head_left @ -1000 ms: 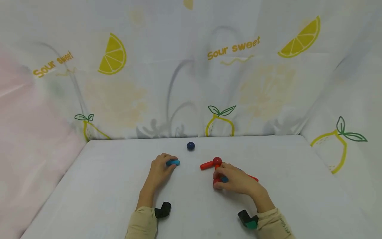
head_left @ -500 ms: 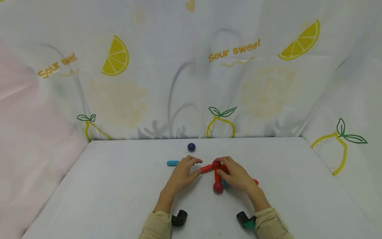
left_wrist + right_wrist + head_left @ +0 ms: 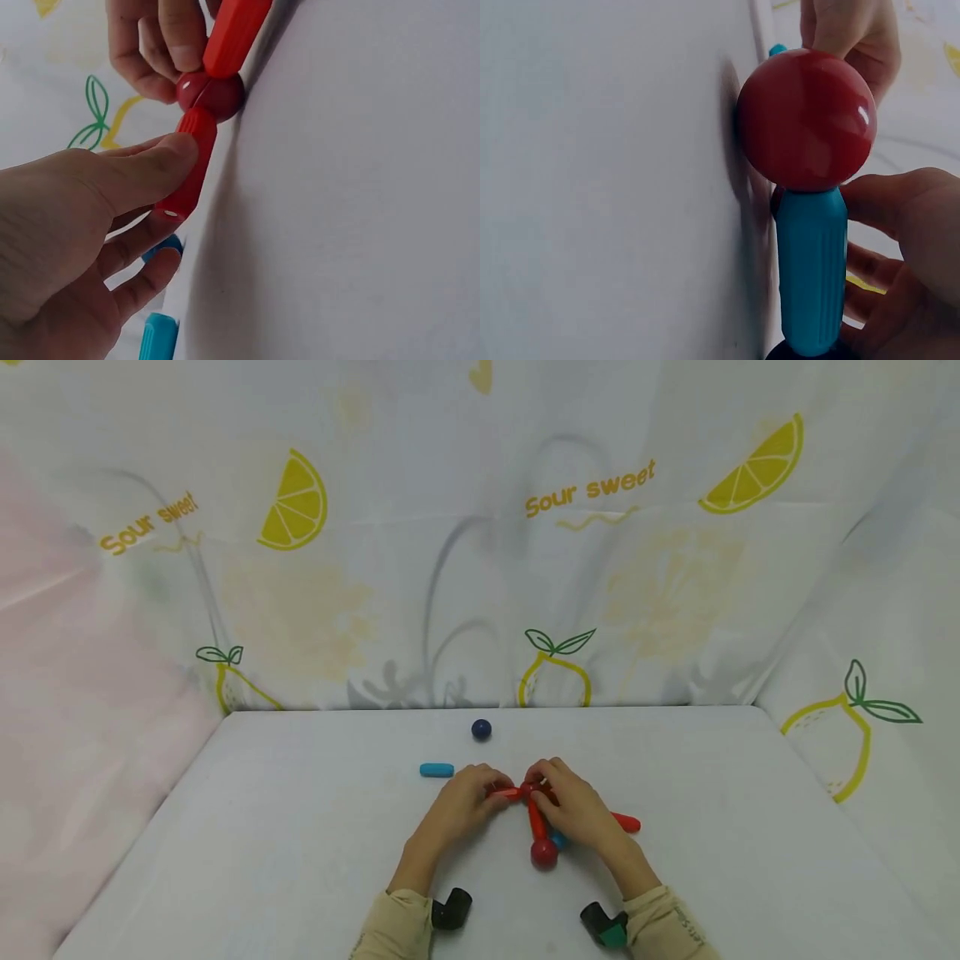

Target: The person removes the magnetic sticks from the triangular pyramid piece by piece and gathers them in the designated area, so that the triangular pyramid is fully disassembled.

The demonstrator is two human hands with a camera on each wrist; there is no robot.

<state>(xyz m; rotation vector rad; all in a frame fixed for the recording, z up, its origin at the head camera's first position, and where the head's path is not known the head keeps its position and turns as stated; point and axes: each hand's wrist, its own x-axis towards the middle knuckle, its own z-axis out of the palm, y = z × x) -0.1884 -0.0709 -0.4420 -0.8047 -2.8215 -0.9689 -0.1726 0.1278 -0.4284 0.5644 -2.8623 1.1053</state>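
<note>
In the middle of the white table [image 3: 300,843], the left hand [image 3: 461,802] pinches a red rod [image 3: 189,161] between thumb and fingers; the right hand [image 3: 576,807] pinches the far red ball [image 3: 211,97] meeting the rod's right end. Beyond, the cloth [image 3: 405,460] reads "Sour sweet" left and right; the right sleeve's [image 3: 660,927] lettering is illegible.

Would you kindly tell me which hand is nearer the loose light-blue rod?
The left hand, just right of the light-blue rod; the right hand is farther right.
</note>
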